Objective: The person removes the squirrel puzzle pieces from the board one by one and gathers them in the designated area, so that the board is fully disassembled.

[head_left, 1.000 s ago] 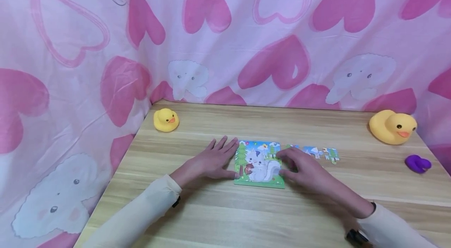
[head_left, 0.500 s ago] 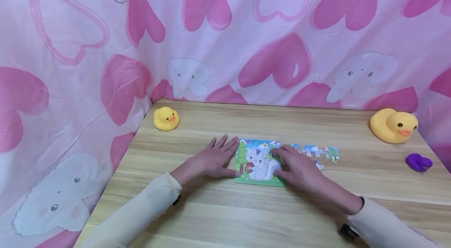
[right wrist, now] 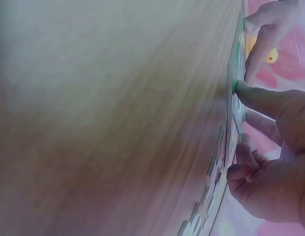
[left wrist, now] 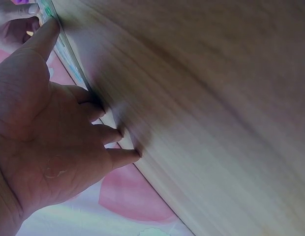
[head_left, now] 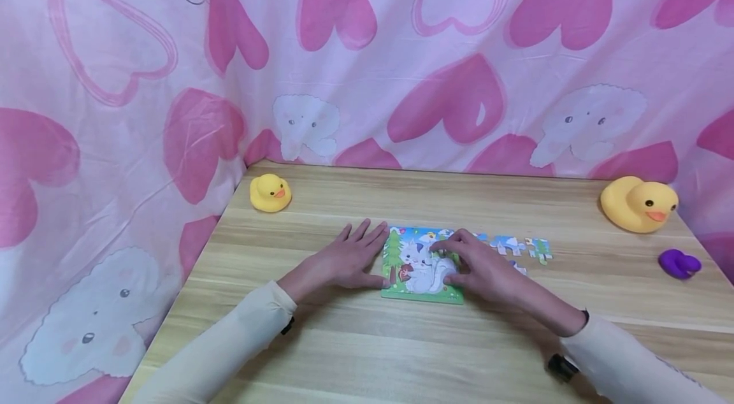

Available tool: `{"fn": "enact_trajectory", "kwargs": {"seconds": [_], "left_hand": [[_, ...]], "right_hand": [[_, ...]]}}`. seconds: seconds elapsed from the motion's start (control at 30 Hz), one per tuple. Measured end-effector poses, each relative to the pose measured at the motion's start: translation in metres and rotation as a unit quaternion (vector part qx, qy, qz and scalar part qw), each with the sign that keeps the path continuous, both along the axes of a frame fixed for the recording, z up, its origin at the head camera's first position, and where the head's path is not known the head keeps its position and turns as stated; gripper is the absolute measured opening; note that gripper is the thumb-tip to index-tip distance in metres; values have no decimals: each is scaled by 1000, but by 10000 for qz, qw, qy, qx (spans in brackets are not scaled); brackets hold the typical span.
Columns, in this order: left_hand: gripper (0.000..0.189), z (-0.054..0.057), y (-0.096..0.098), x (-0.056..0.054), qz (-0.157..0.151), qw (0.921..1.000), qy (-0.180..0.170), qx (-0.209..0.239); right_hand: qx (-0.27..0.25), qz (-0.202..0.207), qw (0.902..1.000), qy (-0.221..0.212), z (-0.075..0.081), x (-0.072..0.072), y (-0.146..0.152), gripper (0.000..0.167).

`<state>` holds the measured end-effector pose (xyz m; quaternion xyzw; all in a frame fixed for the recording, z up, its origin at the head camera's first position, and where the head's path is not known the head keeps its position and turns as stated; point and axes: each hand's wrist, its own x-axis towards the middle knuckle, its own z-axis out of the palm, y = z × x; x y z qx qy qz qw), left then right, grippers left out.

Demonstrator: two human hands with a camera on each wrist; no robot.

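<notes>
A squirrel jigsaw puzzle (head_left: 421, 273) lies flat on the wooden table. My left hand (head_left: 352, 262) rests palm down along its left edge, thumb on the lower left corner and fingers spread; the left wrist view shows this hand (left wrist: 59, 132) with straight fingers touching the tabletop. Over the puzzle's right part, my right hand (head_left: 487, 270) touches the picture with thumb and index finger set apart. In the right wrist view, the thumb of this hand (right wrist: 275, 172) presses the puzzle (right wrist: 232, 83) and the other fingers are bent. No piece shows clearly between them.
Loose jigsaw pieces (head_left: 506, 245) lie right of the puzzle, partly behind my right hand, with more pieces (head_left: 540, 250) farther right. A small yellow duck (head_left: 271, 193) stands back left, a larger yellow duck (head_left: 636, 205) back right, a purple toy (head_left: 679, 264) before it. A heart-patterned curtain (head_left: 367, 72) hangs behind.
My right hand has moved left from the puzzle's right edge onto the picture, uncovering a loose piece behind it. My left hand has stayed in place.
</notes>
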<state>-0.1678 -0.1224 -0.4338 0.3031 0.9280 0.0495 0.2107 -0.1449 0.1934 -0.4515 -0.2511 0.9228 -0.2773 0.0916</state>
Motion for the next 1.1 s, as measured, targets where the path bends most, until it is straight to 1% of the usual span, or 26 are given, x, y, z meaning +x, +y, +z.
{"fn": "enact_trajectory", "kwargs": {"seconds": [0.33,0.47,0.67,0.73,0.93,1.1], "left_hand": [[107,-2,0,-2,12,10000,-27,10],[107,-4,0,-2,23,10000,-15,-24],[107,-3,0,-1,0,10000,0,-27],[107,-3,0,-1,4,10000,-5,-29],[107,-2,0,-1,12,10000,-25,-35],[106,1,1,-1,-8,10000,-27,7]], "right_hand": [[118,198,9997,85,2,-10,2,50],[143,351,9993,35,2,-12,4,51],[333,470,9982,-183,6,-15,8,55],[375,529,9978,-142,8,-16,9,56],[411,703,9965,176,8,-20,9,51],[406,645,9971,67,7,-20,9,54]]}}
